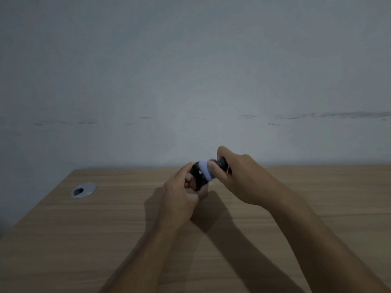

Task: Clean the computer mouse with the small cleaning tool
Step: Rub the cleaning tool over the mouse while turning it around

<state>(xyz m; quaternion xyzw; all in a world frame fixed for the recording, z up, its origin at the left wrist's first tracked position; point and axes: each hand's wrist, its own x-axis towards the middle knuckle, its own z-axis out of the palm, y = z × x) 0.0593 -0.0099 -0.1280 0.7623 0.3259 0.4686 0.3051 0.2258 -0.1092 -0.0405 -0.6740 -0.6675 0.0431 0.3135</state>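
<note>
Over one wooden desk (296,197), left hand (182,193) around one mouse (196,174), right hand (239,176) pinching one cleaning tool (222,161).

Above the wooden worktop (296,208), the left hand (182,193) grips a black mouse (196,174) — the right hand (239,176) presses a white-tipped cleaning tool (208,169) against it.

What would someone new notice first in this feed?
Two bare hands meeting above the far middle of the light wooden desk: the left hand grips a black computer mouse, the right hand presses a small white-tipped cleaning tool against it. A round silver cable grommet sits far left.
</note>
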